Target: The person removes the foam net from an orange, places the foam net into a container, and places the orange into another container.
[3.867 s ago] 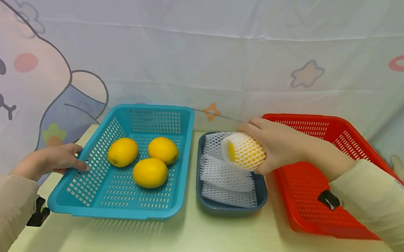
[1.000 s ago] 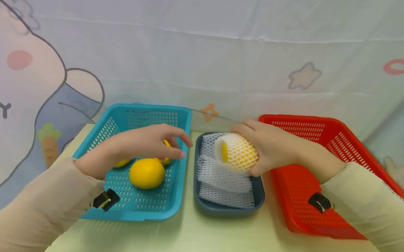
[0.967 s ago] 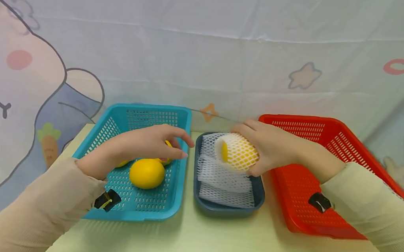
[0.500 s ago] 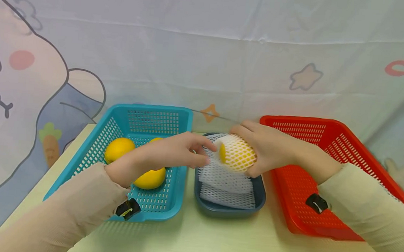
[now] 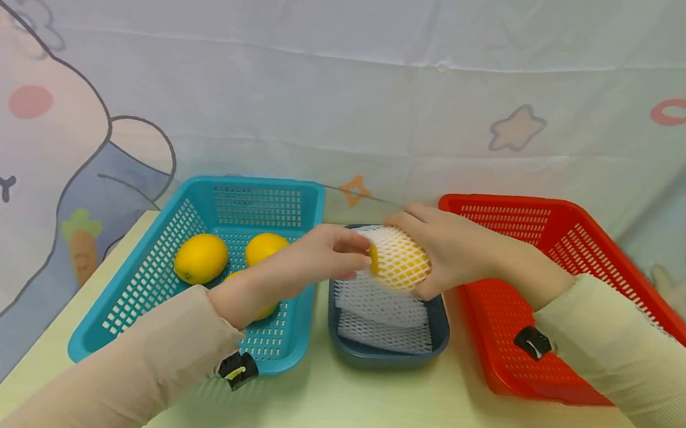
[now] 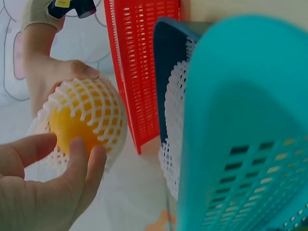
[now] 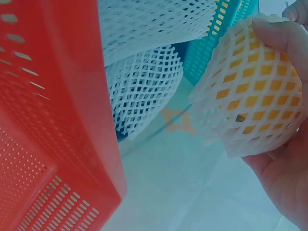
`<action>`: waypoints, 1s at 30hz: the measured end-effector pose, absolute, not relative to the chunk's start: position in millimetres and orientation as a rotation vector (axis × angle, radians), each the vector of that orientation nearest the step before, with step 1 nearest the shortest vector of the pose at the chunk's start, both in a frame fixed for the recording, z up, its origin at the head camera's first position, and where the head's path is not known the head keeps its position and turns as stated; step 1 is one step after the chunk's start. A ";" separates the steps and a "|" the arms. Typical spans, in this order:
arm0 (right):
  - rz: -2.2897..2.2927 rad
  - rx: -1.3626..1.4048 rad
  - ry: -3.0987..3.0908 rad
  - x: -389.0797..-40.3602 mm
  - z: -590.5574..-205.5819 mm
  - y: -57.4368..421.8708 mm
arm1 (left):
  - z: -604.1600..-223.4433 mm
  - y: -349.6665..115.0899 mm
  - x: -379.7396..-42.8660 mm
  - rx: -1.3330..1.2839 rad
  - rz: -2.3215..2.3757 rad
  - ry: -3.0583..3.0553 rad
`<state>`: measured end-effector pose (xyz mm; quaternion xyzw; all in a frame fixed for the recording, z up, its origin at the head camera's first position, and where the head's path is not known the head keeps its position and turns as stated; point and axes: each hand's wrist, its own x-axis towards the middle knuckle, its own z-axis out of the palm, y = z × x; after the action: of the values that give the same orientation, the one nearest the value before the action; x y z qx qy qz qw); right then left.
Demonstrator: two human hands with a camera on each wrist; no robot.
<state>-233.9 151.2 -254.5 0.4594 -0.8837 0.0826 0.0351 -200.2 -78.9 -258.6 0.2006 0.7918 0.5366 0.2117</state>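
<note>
In the head view, my right hand holds a lemon in a white foam net sleeve, over the dark blue tub. Its thumb and fingers wrap the sleeve, as the right wrist view shows. My left hand has come up to the sleeve's uncovered end. There its fingertips are right at the bare yellow skin and the edge of the net, fingers extended. More flat white foam nets lie in the tub. Several other lemons sit in the turquoise basket, partly behind my left arm.
The turquoise basket stands to the left of the tub, with my left forearm across it. A red basket stands to the right, under my right forearm. All three are on a pale table, before a printed cloth.
My left hand has left the turquoise basket's left rim and moved right to the netted lemon's bare end. My right hand keeps its grip, shifting slightly left.
</note>
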 end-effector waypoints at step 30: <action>0.212 1.385 -2.694 -232.2 -252.8 142.4 | -277.0 -51.0 -201.7 0.185 1.908 1.877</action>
<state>-232.2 142.4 -252.8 0.4554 -0.8860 0.0697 0.0527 -201.7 -51.0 -277.0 0.0673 0.6812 0.6926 0.2274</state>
